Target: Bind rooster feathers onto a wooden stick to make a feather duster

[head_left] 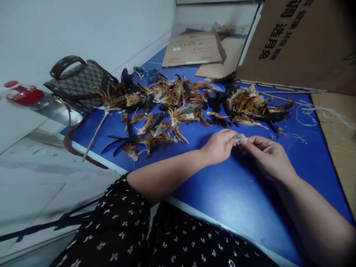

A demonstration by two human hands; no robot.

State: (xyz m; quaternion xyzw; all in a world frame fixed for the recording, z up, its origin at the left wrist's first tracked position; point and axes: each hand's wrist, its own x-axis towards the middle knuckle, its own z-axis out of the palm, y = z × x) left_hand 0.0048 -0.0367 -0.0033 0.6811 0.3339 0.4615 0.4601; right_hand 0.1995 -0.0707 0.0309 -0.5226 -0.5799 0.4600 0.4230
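Note:
Over the blue table (211,189), my left hand (221,146) and my right hand (267,154) meet fingertip to fingertip. Both pinch a small fluffy pale tuft (241,139), which looks like the downy base of a feather bunch; most of it is hidden by the fingers. Just beyond my hands lies a pile of brown and black feathers (247,102). More feather bunches (178,92) spread leftward across the table, some tied with thread. A thin stick (96,135) with feathers at its top lies at the left.
A patterned handbag (80,83) with a brown strap sits at the back left, beside a red-capped bottle (52,105). Flattened cardboard (194,48) lies at the back, and a large cardboard box (300,48) stands back right. White string (314,109) and thin sticks (286,91) lie at the right.

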